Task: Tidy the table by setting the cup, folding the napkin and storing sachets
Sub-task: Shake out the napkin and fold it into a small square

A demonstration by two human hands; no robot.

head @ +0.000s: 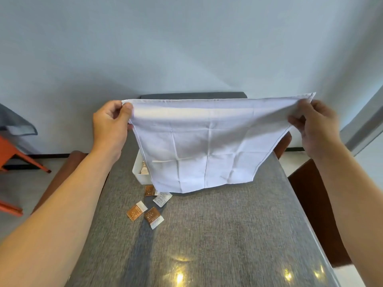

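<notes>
A white cloth napkin (pixel 207 146) hangs spread out in the air above the grey table (pixel 217 235), creased in a grid. My left hand (pixel 110 125) pinches its top left corner and my right hand (pixel 317 125) pinches its top right corner. Below its lower edge lie several sachets on the table: two brown-and-white ones (pixel 136 210) (pixel 153 217), a white one (pixel 162 198) and a brown one (pixel 149 190) partly under the napkin. A white box (pixel 138 170) holding sachets shows at the napkin's left side. The cup is hidden or out of view.
Brown wooden chairs stand at the table's left (pixel 62 172) and right (pixel 310 204). A grey chair back (pixel 192 95) shows behind the napkin at the far end. An orange chair (pixel 12 154) with grey cloth is at far left. A pale wall lies beyond.
</notes>
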